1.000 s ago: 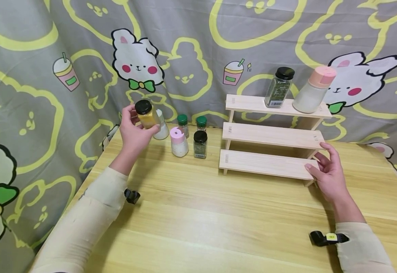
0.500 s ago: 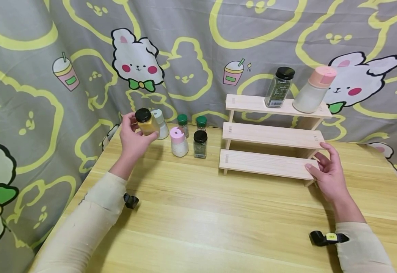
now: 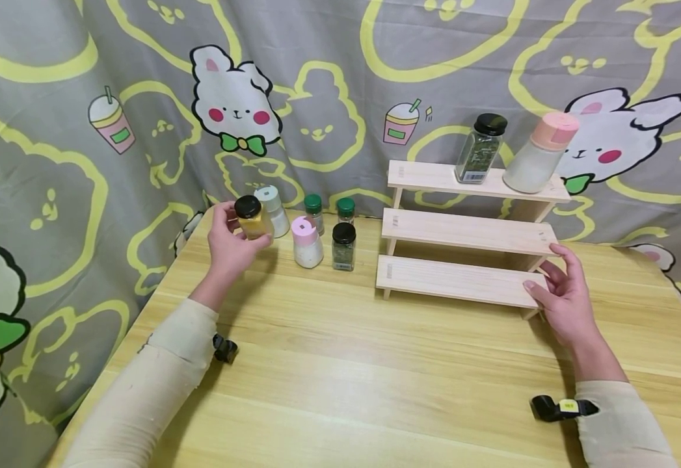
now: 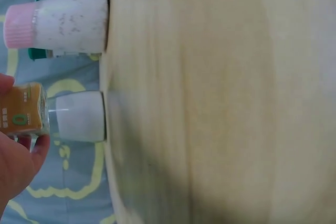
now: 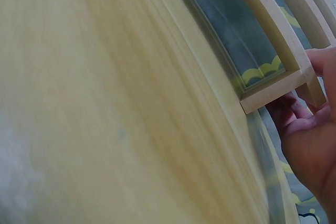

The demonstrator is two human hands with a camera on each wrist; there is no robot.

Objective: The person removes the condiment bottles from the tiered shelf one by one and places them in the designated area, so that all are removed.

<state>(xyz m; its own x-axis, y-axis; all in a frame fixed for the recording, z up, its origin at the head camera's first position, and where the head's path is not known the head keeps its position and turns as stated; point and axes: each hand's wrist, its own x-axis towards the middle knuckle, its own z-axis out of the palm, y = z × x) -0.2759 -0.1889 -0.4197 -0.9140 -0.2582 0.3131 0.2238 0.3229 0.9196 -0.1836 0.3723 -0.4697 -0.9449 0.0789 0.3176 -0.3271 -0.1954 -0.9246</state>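
In the head view my left hand [image 3: 230, 248] holds a spice jar [image 3: 253, 221] of yellow powder with a black lid. The left wrist view shows this jar [image 4: 23, 109] raised off the table, in front of a white-filled shaker [image 4: 79, 116]. My right hand [image 3: 565, 299] grips the right end of a three-tier wooden rack [image 3: 463, 281], thumb on the bottom shelf and a finger at the middle one. Up close, the right wrist view has the hand [image 5: 310, 129] around the rack's end support [image 5: 273, 92]. A black-lidded herb jar [image 3: 479, 151] and a pink-capped shaker [image 3: 534, 156] stand on the top shelf.
Left of the rack stand a pink-capped shaker [image 3: 307, 244], a black-lidded jar [image 3: 343, 248] and two green-capped jars, one [image 3: 313, 211] behind the shaker and one [image 3: 346, 209] further right. A patterned curtain [image 3: 317, 39] hangs behind the wooden table [image 3: 375, 383].
My left hand has lowered the yellow spice jar toward the table, beside the white-filled shaker. My right hand and the rack have stayed in place.
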